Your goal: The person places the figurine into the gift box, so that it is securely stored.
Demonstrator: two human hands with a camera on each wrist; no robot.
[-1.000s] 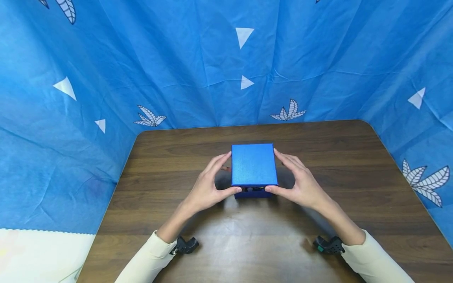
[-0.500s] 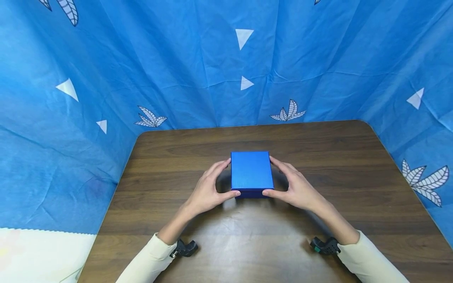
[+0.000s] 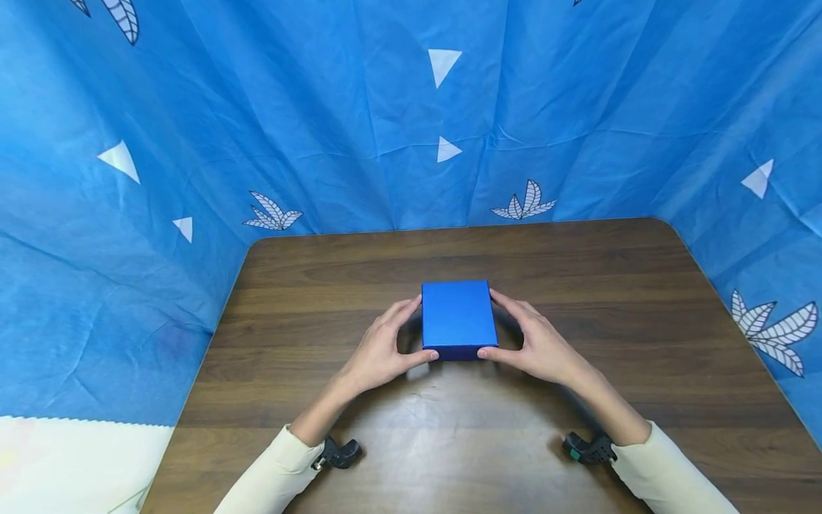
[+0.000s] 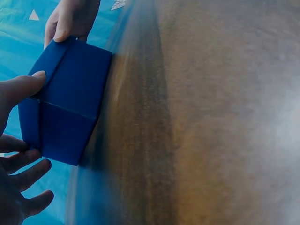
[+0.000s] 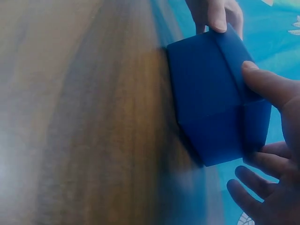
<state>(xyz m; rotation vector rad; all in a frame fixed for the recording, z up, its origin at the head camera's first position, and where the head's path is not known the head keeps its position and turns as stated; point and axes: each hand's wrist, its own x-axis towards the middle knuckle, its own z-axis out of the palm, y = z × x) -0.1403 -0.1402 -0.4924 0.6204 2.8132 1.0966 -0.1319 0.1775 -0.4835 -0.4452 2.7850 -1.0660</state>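
Observation:
A square, shiny blue box stands on the table, its flat lid (image 3: 459, 313) on top. Both wrist views show the lid's lower edge as a line along the sides, with the taller box base (image 4: 79, 82) below it. My left hand (image 3: 380, 351) grips the lid's left side, thumb at the front left corner and fingertips at the back left. On the opposite side my right hand (image 3: 543, 347) holds the lid the same way, its thumb (image 5: 253, 70) at the front right. The inside of the box is hidden.
The brown wood-grain table (image 3: 308, 285) reaches back to a blue cloth (image 3: 366, 128) printed with white triangles and leaves, which hangs at the back and sides. A black device (image 3: 340, 454) sits on the left wrist, another black device (image 3: 589, 448) on the right.
Both hands have lowered the lid onto the box base. The front gap, open a second ago with things showing inside, has closed. The last half second shows only slight further sinking.

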